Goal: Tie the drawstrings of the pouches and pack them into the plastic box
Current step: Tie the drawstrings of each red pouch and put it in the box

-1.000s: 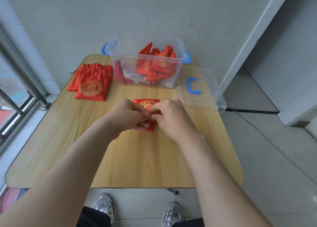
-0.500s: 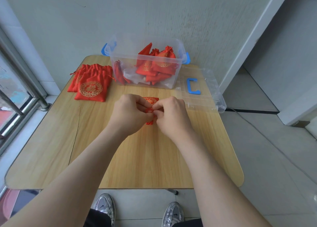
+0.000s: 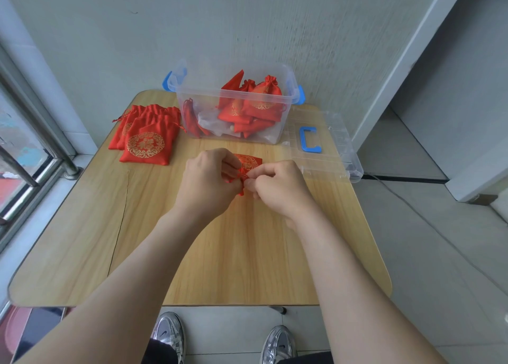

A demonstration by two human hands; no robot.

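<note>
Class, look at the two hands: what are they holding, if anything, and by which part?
The left hand and right hand pinch the red pouch by its drawstrings.

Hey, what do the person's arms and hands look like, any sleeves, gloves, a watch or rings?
Both arms are bare as far as the picture shows: no sleeve on the left forearm or the right forearm. The left hand and the right hand are ungloved. No ring, watch or bracelet shows on the sides facing the camera.
</note>
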